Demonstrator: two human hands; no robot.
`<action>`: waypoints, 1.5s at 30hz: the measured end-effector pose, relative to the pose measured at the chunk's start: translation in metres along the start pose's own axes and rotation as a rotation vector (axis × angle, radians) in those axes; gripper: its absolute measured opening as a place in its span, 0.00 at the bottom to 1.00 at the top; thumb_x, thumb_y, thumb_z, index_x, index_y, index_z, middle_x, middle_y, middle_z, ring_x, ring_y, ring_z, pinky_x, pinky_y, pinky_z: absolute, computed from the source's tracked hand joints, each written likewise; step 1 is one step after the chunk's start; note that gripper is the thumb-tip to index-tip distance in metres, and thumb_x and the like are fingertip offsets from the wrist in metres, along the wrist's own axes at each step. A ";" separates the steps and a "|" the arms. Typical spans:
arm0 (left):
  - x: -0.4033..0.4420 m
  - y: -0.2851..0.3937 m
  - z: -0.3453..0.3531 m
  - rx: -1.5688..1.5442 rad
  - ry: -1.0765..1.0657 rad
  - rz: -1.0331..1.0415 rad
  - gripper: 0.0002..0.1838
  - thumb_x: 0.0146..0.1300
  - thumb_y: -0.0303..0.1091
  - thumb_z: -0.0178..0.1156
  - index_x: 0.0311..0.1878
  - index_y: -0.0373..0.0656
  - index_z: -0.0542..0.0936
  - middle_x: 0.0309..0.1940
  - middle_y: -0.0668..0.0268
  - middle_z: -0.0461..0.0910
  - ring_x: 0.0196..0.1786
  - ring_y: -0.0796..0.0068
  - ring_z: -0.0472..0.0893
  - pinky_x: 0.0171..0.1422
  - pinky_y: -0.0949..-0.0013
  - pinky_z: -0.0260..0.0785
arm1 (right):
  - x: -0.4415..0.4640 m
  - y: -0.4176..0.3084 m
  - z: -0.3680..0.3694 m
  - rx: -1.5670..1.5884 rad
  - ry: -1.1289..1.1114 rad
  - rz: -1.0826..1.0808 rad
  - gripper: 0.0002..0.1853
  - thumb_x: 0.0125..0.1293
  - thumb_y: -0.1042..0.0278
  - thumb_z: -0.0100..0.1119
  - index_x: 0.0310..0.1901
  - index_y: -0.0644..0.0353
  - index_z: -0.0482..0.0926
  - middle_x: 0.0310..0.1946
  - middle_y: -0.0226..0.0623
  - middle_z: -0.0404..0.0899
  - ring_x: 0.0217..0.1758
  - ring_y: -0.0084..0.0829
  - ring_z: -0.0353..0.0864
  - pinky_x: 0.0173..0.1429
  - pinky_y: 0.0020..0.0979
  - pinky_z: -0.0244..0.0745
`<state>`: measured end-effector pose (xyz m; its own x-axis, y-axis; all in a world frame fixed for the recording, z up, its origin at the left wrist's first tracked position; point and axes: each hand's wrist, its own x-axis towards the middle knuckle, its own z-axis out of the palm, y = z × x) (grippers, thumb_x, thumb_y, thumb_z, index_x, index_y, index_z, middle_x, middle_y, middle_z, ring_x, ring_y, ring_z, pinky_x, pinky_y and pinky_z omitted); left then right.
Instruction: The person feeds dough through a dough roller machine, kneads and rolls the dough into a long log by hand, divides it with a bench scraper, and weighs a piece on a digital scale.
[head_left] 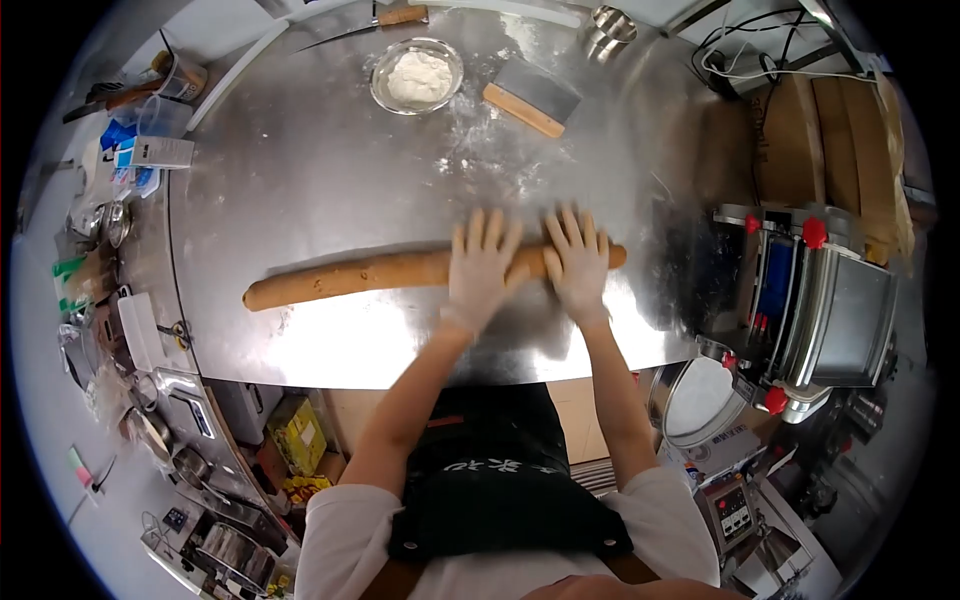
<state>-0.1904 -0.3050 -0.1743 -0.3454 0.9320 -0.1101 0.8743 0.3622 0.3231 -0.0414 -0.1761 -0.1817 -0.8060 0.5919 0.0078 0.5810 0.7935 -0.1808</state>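
Observation:
A long brown log of dough [365,276] lies across the steel table, its left end slightly nearer to me than its right. My left hand [480,268], in a thin translucent glove, rests flat on the log right of its middle, fingers spread and pointing away from me. Close to the log's right end, my right hand [579,262] presses on it the same way, gloved and with fingers apart. Both hands are a little blurred. The dough beneath the palms is hidden.
Toward the table's [300,200] far side stand a bowl of flour [418,78], a dough scraper with a wooden handle [531,97], a knife [370,27] and metal rings [610,33]. Flour dusts the steel. At the right is a machine with red knobs [850,310]; scissors [180,334] lie left.

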 end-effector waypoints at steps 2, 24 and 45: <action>-0.049 0.005 0.012 -0.096 -0.022 0.074 0.41 0.66 0.54 0.61 0.80 0.53 0.63 0.78 0.53 0.61 0.82 0.48 0.55 0.82 0.39 0.46 | -0.058 -0.006 0.003 0.000 -0.052 0.030 0.33 0.71 0.52 0.55 0.76 0.51 0.67 0.77 0.44 0.62 0.80 0.53 0.56 0.80 0.57 0.49; -0.140 -0.192 -0.034 0.198 0.100 -0.279 0.35 0.72 0.66 0.36 0.79 0.68 0.64 0.80 0.59 0.60 0.79 0.42 0.60 0.79 0.31 0.48 | -0.025 -0.078 0.022 0.002 0.093 0.219 0.31 0.74 0.48 0.51 0.73 0.55 0.68 0.76 0.49 0.63 0.76 0.64 0.60 0.76 0.62 0.54; -0.109 -0.283 -0.060 0.083 0.139 -0.459 0.38 0.76 0.57 0.50 0.80 0.45 0.61 0.82 0.49 0.53 0.84 0.45 0.48 0.86 0.45 0.38 | 0.003 -0.049 0.051 -0.193 0.097 0.499 0.38 0.73 0.40 0.53 0.73 0.60 0.64 0.75 0.52 0.63 0.79 0.65 0.55 0.79 0.63 0.51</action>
<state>-0.4203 -0.5100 -0.1976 -0.7393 0.6665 -0.0955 0.6430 0.7410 0.1936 -0.0781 -0.2203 -0.2228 -0.4183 0.9064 0.0594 0.9079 0.4191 -0.0018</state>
